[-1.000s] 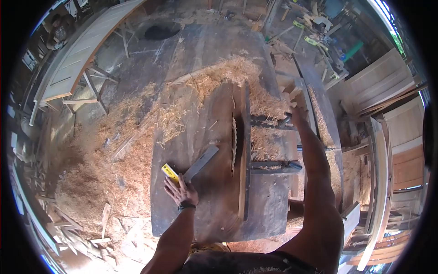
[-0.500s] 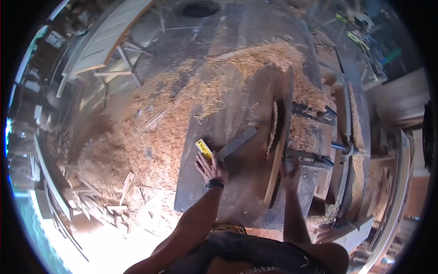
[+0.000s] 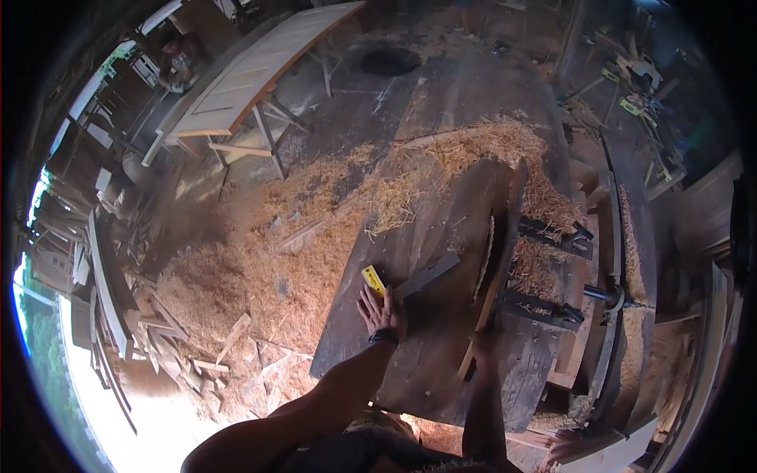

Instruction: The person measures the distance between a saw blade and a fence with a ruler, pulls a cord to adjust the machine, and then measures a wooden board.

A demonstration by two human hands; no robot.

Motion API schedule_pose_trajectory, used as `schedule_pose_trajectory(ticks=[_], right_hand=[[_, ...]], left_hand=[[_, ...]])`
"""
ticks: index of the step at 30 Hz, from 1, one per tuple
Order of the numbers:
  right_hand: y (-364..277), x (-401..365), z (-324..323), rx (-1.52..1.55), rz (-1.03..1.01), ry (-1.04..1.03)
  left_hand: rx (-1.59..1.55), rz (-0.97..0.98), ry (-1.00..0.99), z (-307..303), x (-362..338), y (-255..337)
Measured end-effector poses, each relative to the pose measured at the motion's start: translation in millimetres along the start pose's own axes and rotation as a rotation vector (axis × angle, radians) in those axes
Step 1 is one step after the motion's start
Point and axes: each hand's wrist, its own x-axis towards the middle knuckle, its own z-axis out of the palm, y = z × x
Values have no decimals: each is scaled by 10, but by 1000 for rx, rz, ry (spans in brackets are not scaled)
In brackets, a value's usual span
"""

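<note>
A try square with a yellow handle (image 3: 372, 280) and a grey metal blade (image 3: 428, 275) lies on the dark wooden bench top (image 3: 434, 359). My left hand (image 3: 383, 315) is closed around the handle, fingers on one side and thumb on the other. To its right, a long narrow wooden board (image 3: 490, 296) stands on edge along the bench. My right hand (image 3: 486, 347) grips this board close to its near end; its fingers are partly hidden and dim.
Two dark hand planes (image 3: 544, 309) (image 3: 556, 235) rest right of the board. Wood shavings (image 3: 493, 146) cover the bench's far part and the floor. A panelled door (image 3: 260, 75) lies on trestles at far left, with another person (image 3: 180, 63) beyond. Scrap wood (image 3: 177, 347) is piled left.
My right hand has come from beside the board onto its near end and closed there. My left hand keeps its hold on the try square. The camera view has tilted up and shifted left.
</note>
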Motion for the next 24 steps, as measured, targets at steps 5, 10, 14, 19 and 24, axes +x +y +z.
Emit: schedule_pose_trajectory(ticks=[5, 10, 14, 19, 24], right_hand=[[-360, -99, -343, 142, 134, -110], [-87, -134, -484, 266, 96, -162], [-484, -96, -480, 131, 138, -99], [-207, -101, -523, 113, 185, -125], [-291, -128, -688, 82, 176, -128]], left_hand=[[21, 8, 11, 3, -32, 0], [-2, -8, 25, 21, -18, 8], [17, -4, 35, 16, -27, 7], [9, -24, -14, -6, -76, -2], [7, -8, 11, 21, -33, 13]])
